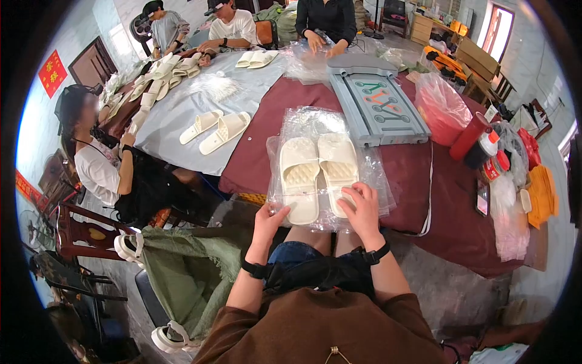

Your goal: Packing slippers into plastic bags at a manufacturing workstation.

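Observation:
A pair of cream slippers lies side by side in a clear plastic bag [312, 121] at the table's near edge, toes pointing away from me. The left slipper [301, 203] has its heel beside my left hand [267, 223], whose thumb lies over the bag's near edge with the fingers curled beneath. My right hand [364, 212] is closed at the heel of the right slipper [339, 170], thumb and fingertips on the heel and the film around it. Whether the film runs between my fingers and the slipper is hard to make out.
Beyond the bag stands a grey folding plastic table-like piece [382, 109]. Loose slippers [224, 130] lie on a grey sheet, left. Bottles, a phone [482, 199] and a red tub [445, 115] crowd the right side. Several people work around the table; a green sack [188, 273] hangs at my left.

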The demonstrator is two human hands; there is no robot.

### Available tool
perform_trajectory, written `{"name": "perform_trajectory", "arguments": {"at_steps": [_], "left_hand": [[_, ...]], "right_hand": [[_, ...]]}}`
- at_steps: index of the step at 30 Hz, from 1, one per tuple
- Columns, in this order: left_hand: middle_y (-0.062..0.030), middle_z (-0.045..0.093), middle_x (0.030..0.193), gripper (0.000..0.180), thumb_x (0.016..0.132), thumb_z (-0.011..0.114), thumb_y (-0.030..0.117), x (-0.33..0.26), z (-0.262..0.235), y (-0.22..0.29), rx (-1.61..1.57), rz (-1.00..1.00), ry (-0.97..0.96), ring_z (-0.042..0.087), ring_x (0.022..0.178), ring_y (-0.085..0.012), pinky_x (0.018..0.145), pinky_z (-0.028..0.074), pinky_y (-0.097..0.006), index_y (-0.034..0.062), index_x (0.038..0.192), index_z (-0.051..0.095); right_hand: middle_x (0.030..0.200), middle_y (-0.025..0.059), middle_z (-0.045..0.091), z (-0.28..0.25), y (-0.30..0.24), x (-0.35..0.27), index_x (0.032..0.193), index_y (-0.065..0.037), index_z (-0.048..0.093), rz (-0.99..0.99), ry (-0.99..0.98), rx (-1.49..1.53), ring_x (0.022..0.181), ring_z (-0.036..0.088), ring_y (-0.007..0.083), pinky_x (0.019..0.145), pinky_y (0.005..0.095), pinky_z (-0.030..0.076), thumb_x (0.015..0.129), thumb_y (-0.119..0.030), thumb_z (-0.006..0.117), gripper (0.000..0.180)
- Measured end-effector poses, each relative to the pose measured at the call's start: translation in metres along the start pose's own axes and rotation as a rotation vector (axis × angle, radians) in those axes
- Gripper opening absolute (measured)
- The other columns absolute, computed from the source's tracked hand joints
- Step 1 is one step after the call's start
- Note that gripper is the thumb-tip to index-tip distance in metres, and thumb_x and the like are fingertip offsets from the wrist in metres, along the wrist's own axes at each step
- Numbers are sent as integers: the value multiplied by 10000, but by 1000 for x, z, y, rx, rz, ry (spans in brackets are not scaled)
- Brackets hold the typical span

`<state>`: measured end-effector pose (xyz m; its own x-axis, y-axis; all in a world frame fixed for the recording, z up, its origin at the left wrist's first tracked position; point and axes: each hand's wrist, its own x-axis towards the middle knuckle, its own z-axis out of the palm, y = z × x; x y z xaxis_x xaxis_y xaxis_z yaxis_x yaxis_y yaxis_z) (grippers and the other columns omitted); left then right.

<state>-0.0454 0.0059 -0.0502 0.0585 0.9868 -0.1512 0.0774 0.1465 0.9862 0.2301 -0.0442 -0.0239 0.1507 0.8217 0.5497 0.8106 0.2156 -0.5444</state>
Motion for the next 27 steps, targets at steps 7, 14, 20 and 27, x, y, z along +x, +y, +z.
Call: {"name": "perform_trajectory", "arguments": {"at_steps": [7, 14, 20, 27], "left_hand": [[-9, 696, 988, 271, 962, 631, 176, -18, 7, 24, -655, -432, -235, 628, 756, -129, 593, 466, -238, 55, 1202, 601], [9, 680, 984, 295, 961, 663, 222, -29, 23, 37, -517, -318, -272, 558, 705, -62, 531, 382, -214, 72, 1210, 611], [-3, 676, 1073, 344, 956, 672, 143, -37, 20, 15, -510, -290, -303, 581, 790, -57, 623, 429, -216, 27, 1270, 595], [-93, 603, 1330, 474, 967, 630, 75, -48, 8, 4, -607, -177, -432, 564, 1235, -190, 1060, 437, -348, -11, 1407, 475]], "right_hand": [[1132, 80, 574, -9, -5, -1, 1064, -106, 716, 37, -50, 20, 1056, 505, 305, 923, 409, 444, 794, -223, 785, 302], [1143, 76, 561, -13, -8, -8, 1060, -115, 711, 59, -73, 12, 1070, 497, 314, 936, 422, 433, 801, -235, 782, 294], [1245, 143, 515, -14, -2, -16, 1289, -66, 563, 82, 42, 12, 1051, 517, 314, 939, 425, 452, 750, -251, 842, 635], [1206, 132, 554, -21, -8, -21, 1462, 12, 383, 376, -105, 292, 872, 542, 181, 797, 330, 495, 663, -239, 919, 995]]}}
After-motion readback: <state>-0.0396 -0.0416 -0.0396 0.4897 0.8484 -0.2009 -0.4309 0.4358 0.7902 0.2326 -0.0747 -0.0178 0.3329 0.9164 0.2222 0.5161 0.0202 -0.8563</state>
